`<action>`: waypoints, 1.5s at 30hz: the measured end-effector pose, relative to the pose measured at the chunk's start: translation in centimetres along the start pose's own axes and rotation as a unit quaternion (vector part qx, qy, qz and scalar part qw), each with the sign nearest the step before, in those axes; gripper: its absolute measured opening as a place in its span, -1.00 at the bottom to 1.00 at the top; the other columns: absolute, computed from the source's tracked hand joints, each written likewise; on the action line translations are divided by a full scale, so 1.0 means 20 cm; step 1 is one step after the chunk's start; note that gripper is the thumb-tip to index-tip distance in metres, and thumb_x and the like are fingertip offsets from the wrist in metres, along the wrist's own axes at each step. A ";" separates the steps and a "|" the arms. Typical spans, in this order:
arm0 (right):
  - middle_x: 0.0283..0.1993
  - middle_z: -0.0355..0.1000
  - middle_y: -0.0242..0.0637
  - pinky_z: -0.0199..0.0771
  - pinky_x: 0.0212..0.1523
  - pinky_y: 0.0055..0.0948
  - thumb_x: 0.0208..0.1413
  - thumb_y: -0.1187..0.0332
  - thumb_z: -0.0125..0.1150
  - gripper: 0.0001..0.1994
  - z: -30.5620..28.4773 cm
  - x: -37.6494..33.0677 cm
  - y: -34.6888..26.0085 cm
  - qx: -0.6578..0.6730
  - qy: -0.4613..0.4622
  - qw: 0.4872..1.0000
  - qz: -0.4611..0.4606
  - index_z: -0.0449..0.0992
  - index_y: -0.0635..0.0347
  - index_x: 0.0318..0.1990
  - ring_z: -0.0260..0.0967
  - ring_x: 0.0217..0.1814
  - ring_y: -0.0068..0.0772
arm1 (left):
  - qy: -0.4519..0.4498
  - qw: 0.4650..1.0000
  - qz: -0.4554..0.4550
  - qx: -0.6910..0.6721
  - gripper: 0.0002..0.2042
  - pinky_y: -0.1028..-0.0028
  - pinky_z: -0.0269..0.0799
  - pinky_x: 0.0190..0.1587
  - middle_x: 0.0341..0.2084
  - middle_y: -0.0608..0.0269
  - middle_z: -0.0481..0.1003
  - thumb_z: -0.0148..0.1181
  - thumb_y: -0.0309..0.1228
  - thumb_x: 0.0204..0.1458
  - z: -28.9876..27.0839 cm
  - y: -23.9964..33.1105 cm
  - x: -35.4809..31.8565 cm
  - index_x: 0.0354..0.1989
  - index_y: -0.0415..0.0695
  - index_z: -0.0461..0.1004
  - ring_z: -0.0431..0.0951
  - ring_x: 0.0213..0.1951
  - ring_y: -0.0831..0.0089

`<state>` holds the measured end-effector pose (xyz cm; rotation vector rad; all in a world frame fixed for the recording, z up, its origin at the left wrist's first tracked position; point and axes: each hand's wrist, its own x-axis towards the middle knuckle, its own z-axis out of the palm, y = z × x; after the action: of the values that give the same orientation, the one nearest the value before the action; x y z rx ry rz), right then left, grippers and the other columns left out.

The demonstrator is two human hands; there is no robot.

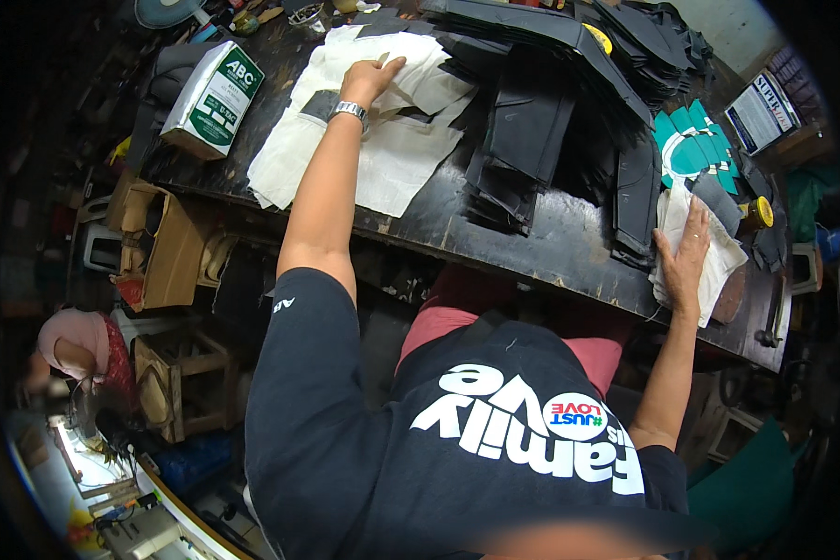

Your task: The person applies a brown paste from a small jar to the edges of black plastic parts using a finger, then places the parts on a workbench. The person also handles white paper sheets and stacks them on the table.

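My left hand [371, 80], a metal watch at its wrist, is over several overlapping off-white cloth sheets [383, 177] on the left half of the table. Its fingers are closed at a fold of the top sheet, though the fingertips are partly hidden. Dark grey patches show between the sheets. At the table's right end, my right hand [687, 254] lies with fingers stretched out on a smaller off-white cloth piece [721, 257]. A brown rounded block [730, 297] shows beside that cloth.
Stacks of black cut pieces [532, 112] cover the middle of the dark table [420, 233]. Green and white cut pieces [695, 140] and a yellow-lidded jar [758, 213] sit at right. A white and green tin [217, 98] stands left. Another person [84, 345] is at lower left.
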<state>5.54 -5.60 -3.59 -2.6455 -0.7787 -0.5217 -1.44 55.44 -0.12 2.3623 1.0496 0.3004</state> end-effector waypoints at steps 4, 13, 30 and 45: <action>0.59 -0.07 -0.17 -0.32 0.54 0.12 0.18 -0.02 0.25 -0.11 0.01 0.00 0.00 0.009 0.017 1.000 -0.020 -0.09 0.02 0.55 -0.28 0.65 0.01 | 0.097 0.994 0.043 -0.031 -0.43 0.25 0.52 -0.05 -0.14 0.08 0.66 0.36 0.21 -0.11 0.05 0.02 0.00 -0.10 -0.01 0.70 0.66 -0.11 0.09; 0.57 -0.03 -0.09 -0.24 0.54 0.00 0.18 0.08 0.30 -0.15 -0.01 -0.01 0.01 0.078 0.061 0.995 -0.025 -0.01 0.11 0.53 -0.20 0.63 0.00 | 0.025 0.721 0.112 -0.683 -0.60 0.35 0.55 -0.04 -0.11 0.08 0.62 0.28 -0.24 0.13 -0.15 0.03 -0.36 -0.01 -0.32 0.52 0.66 -0.15 0.25; 0.31 0.27 0.03 0.41 0.28 -0.24 0.07 0.44 0.37 0.05 -0.33 -0.17 -0.84 0.789 0.007 0.604 0.109 -0.30 -0.10 0.57 0.32 0.31 -0.18 | -0.326 0.586 0.051 -0.740 -0.24 0.26 0.48 0.15 0.05 -0.02 0.51 0.11 0.00 -0.02 0.22 0.44 -1.57 0.31 -0.27 0.27 0.57 0.04 0.21; -0.25 0.38 -0.45 0.51 -0.08 -0.68 0.01 0.63 0.40 -0.12 -0.40 0.21 0.40 0.555 0.033 0.805 0.208 0.14 -0.05 0.50 0.41 -0.21 -0.64 | -0.159 0.804 0.433 -0.375 -0.87 0.37 0.50 0.08 0.04 0.11 0.50 0.39 -0.55 -0.03 0.55 0.57 -1.54 -0.29 -0.19 0.64 0.58 0.00 0.29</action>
<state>11.30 -13.33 3.63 -1.5745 -0.2737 0.0178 -10.76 22.18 -2.56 1.8640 -0.3561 0.5002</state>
